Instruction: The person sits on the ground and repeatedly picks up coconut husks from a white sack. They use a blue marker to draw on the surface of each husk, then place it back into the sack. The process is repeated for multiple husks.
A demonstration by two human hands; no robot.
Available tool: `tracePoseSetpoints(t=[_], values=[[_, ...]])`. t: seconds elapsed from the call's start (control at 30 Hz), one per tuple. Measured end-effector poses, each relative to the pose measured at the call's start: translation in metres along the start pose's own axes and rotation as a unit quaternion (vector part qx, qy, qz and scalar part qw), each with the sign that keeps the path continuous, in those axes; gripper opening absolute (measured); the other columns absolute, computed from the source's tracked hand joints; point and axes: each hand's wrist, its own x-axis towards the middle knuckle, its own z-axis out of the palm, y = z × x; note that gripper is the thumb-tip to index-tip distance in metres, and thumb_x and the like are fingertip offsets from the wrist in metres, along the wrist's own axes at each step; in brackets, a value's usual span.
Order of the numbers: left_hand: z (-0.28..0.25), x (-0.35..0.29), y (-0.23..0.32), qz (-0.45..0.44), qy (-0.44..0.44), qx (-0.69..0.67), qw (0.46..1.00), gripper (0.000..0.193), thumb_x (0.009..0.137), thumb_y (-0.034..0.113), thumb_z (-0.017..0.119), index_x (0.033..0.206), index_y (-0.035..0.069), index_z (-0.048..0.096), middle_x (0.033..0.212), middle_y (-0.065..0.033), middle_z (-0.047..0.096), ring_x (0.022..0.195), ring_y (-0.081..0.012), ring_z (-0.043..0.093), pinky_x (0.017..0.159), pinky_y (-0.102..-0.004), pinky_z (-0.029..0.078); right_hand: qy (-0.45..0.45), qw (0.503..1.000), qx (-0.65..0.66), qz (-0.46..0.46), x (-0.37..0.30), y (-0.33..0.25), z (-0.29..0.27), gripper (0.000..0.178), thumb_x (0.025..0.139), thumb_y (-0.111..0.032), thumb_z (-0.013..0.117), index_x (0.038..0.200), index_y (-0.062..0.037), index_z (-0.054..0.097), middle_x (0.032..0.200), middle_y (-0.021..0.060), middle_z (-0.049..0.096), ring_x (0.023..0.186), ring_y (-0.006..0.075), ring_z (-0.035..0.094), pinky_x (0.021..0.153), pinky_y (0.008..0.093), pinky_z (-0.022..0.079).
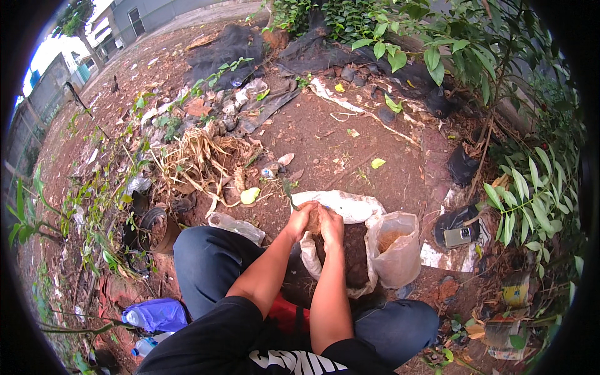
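Observation:
Both my hands are closed together above a white sack (350, 204) rolled down around dark soil (352, 247). My left hand (300, 220) and my right hand (332, 227) press a brown fibrous clump (314, 221) between them, mostly covered by the fingers. A thin dark green stem or leaf (289, 193) sticks out beyond my left fingers; whether it joins the clump is hidden. Touching the sack's right side is an upright translucent plastic bag (394, 265) with light brown fibre (392, 239) inside.
A crumpled clear bag (234, 226) and a black plant pot (164, 230) lie left, near a dry straw heap (194, 156). A phone (457, 236) rests on a black bag at right. Bottles (145, 345) and a purple bag (164, 315) are lower left.

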Motion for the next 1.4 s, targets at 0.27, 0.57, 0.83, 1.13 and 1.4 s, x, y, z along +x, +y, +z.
tracePoseSetpoints(t=[0.27, 0.57, 0.83, 1.13, 1.4], values=[[0.006, 0.007, 0.011, 0.011, 0.026, -0.046, 0.999, 0.026, 0.103, 0.036, 0.055, 0.115, 0.015, 0.066, 0.109, -0.0022, 0.066, 0.092, -0.0196, 0.064, 0.076, -0.0434, 0.056, -0.056, 0.994, -0.095, -0.024, -0.005, -0.011, -0.015, 0.029, 0.101, -0.02, 0.068, 0.078, -0.0018, 0.069, 0.072, -0.0026, 0.059, 0.065, 0.0054, 0.049, 0.059, 0.0239, 0.035], [-0.013, 0.021, 0.023, 0.013, -0.082, -0.297, 0.951, 0.04, 0.105, 0.04, 0.042, 0.125, 0.013, 0.065, 0.12, -0.0092, 0.068, 0.11, -0.0295, 0.064, 0.088, -0.0463, 0.053, -0.083, 0.993, -0.076, -0.023, -0.004, 0.02, -0.014, 0.019, 0.097, -0.013, 0.072, 0.093, 0.0044, 0.076, 0.084, 0.004, 0.072, 0.076, 0.0095, 0.061, 0.072, 0.0252, 0.047], [-0.034, 0.017, 0.02, -0.024, -0.05, -0.308, 0.95, 0.052, 0.104, 0.048, 0.034, 0.129, 0.016, 0.066, 0.123, -0.0096, 0.069, 0.11, -0.0302, 0.065, 0.088, -0.0462, 0.051, 0.103, 0.986, -0.117, -0.053, 0.025, 0.099, -0.055, 0.046, 0.086, 0.006, 0.071, 0.131, -0.0011, 0.066, 0.127, 0.0161, 0.068, 0.114, 0.026, 0.065, 0.099, 0.038, 0.05], [-0.031, 0.018, 0.013, -0.04, -0.036, -0.307, 0.95, 0.06, 0.104, 0.055, 0.028, 0.128, 0.015, 0.065, 0.122, -0.0092, 0.07, 0.108, -0.0302, 0.065, 0.084, -0.0471, 0.052, 0.156, 0.876, -0.457, 0.018, 0.033, 0.138, -0.084, 0.047, 0.082, -0.019, 0.083, 0.127, -0.0195, 0.069, 0.132, 0.0127, 0.061, 0.123, 0.0355, 0.057, 0.105, 0.0483, 0.046], [-0.015, 0.02, 0.046, -0.061, -0.069, -0.268, 0.959, 0.06, 0.103, 0.055, 0.029, 0.129, 0.014, 0.065, 0.123, -0.0094, 0.069, 0.107, -0.0313, 0.065, 0.081, -0.0464, 0.052, 0.184, 0.816, -0.545, 0.051, 0.021, 0.101, -0.06, 0.025, 0.087, -0.027, 0.082, 0.107, -0.0138, 0.074, 0.122, 0.0134, 0.064, 0.12, 0.0378, 0.056, 0.102, 0.0516, 0.046]])
